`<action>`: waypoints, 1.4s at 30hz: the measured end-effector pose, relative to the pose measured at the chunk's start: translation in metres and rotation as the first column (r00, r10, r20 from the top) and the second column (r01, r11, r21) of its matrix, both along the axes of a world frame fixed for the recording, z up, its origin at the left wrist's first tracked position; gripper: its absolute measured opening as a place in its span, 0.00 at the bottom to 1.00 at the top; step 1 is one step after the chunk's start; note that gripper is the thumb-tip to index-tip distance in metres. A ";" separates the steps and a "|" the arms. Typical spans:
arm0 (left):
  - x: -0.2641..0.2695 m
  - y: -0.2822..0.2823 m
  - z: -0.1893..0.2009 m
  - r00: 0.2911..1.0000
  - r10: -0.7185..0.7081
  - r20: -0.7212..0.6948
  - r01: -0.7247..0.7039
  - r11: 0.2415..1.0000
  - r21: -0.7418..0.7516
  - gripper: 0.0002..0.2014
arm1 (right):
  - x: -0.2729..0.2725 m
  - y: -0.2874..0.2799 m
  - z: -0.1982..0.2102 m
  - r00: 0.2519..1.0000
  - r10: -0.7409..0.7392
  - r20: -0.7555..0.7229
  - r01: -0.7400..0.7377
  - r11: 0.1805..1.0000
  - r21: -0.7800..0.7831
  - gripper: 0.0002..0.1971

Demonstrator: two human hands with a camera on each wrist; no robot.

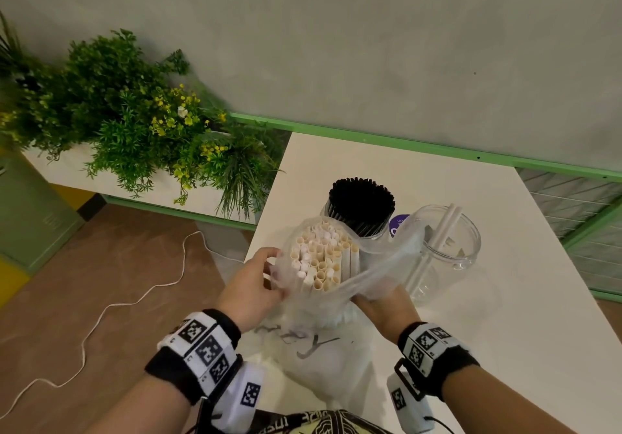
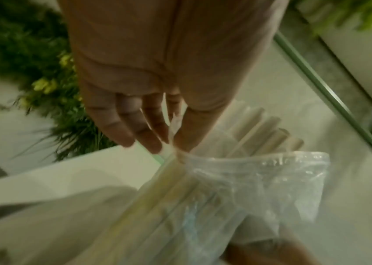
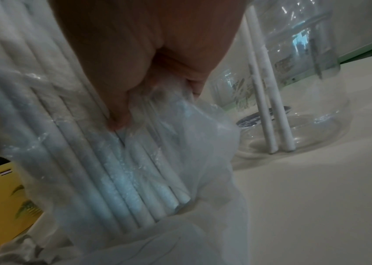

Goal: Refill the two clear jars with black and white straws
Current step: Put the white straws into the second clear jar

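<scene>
A clear plastic bag (image 1: 380, 258) packed with white straws (image 1: 321, 258) stands upright on the white table (image 1: 505, 332). My left hand (image 1: 255, 282) pinches the bag's rim (image 2: 175, 148) on its left side. My right hand (image 1: 383, 302) grips the bag's wall (image 3: 157, 111) low on the right, fingers curled into the plastic. Behind the bag, one clear jar (image 1: 361, 208) is packed with black straws. The other clear jar (image 1: 447, 251), to the right, holds two white straws (image 3: 268, 111).
A planter of green plants with yellow flowers (image 1: 134, 117) sits at the left beyond the table's edge. A green rail (image 1: 404, 145) runs along the wall behind. A white cord (image 1: 101, 315) lies on the brown floor. A purple label (image 1: 399, 224) shows between the jars.
</scene>
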State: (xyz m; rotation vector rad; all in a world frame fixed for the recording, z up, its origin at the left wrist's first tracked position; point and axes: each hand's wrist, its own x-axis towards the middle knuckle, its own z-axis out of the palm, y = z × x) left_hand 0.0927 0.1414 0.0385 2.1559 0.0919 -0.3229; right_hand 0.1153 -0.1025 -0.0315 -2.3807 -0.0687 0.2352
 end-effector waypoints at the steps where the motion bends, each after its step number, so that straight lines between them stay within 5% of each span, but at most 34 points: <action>1: 0.001 0.003 0.001 0.999 0.005 0.032 -0.005 1.000 0.008 0.28 | 0.001 0.000 0.000 1.000 0.007 0.000 -0.007 1.000 -0.002 0.11; 4: 0.001 0.005 0.018 0.963 -0.107 0.247 0.107 0.994 0.013 0.35 | -0.003 0.000 0.005 1.000 0.001 0.020 -0.002 0.999 0.042 0.07; 7: 0.002 -0.019 0.046 0.839 -0.365 0.403 0.252 0.918 0.306 0.38 | -0.002 0.003 0.005 1.000 -0.024 -0.002 0.024 0.999 0.025 0.07; 9: 0.012 -0.039 0.044 0.780 -0.492 0.387 0.252 0.812 0.526 0.39 | 0.001 0.004 0.007 0.999 -0.019 -0.041 0.018 1.000 -0.013 0.14; 11: 0.023 -0.053 0.030 0.791 -0.530 0.305 0.248 0.734 0.633 0.42 | 0.000 0.003 0.009 0.997 0.030 -0.073 -0.031 0.999 -0.007 0.18; 13: 0.030 -0.059 0.017 0.798 -0.533 0.280 0.225 0.696 0.682 0.39 | -0.002 -0.006 0.016 0.995 0.090 -0.049 -0.092 0.995 -0.040 0.08; 15: 0.034 -0.060 0.012 0.789 -0.531 0.310 0.185 0.685 0.704 0.33 | -0.003 -0.023 0.020 0.997 0.066 -0.050 -0.068 0.996 -0.055 0.20; 17: 0.038 -0.058 0.011 0.785 -0.516 0.343 0.162 0.704 0.691 0.30 | -0.007 -0.039 0.033 0.995 -0.078 -0.064 0.084 0.992 0.095 0.33; 19: 0.041 -0.055 0.010 0.781 -0.512 0.358 0.164 0.721 0.673 0.29 | -0.016 -0.047 0.055 0.954 -0.287 0.083 0.249 0.917 0.311 0.34; 21: 0.043 -0.053 0.009 0.771 -0.512 0.378 0.168 0.737 0.655 0.29 | -0.023 -0.043 0.084 0.826 -0.401 0.395 0.249 0.890 0.381 0.26; 24: 0.047 -0.051 0.010 0.778 -0.496 0.386 0.167 0.755 0.634 0.33 | -0.019 -0.018 0.120 0.711 -0.100 0.696 0.072 0.995 0.069 0.11; 26: 0.047 -0.050 0.009 0.786 -0.483 0.386 0.166 0.766 0.621 0.37 | -0.005 -0.005 0.122 0.757 0.198 0.623 0.003 0.952 -0.306 0.11; 28: 0.047 -0.048 0.009 0.789 -0.474 0.391 0.168 0.778 0.606 0.40 | 0.009 -0.001 0.118 0.846 0.318 0.428 -0.029 0.829 -0.559 0.12; 30: 0.045 -0.046 0.008 0.789 -0.469 0.396 0.164 0.783 0.600 0.43 | 0.018 -0.004 0.115 0.911 0.286 0.299 -0.060 0.806 -0.588 0.12; 33: 0.041 -0.043 0.007 0.800 -0.457 0.390 0.159 0.787 0.596 0.49 | 0.024 -0.009 0.109 0.908 0.285 0.309 -0.095 0.855 -0.509 0.09; 35: 0.038 -0.041 0.007 0.815 -0.442 0.375 0.156 0.790 0.593 0.51 | 0.023 -0.009 0.104 0.864 0.333 0.379 -0.141 0.881 -0.452 0.07; 39: 0.037 -0.035 0.009 0.831 -0.424 0.361 0.155 0.799 0.581 0.52 | 0.021 -0.011 0.097 0.649 0.515 0.560 -0.211 0.829 -0.518 0.14; 42: 0.035 -0.035 0.012 0.846 -0.403 0.350 0.153 0.811 0.565 0.50 | 0.024 -0.014 0.091 0.641 0.543 0.543 -0.169 0.789 -0.590 0.13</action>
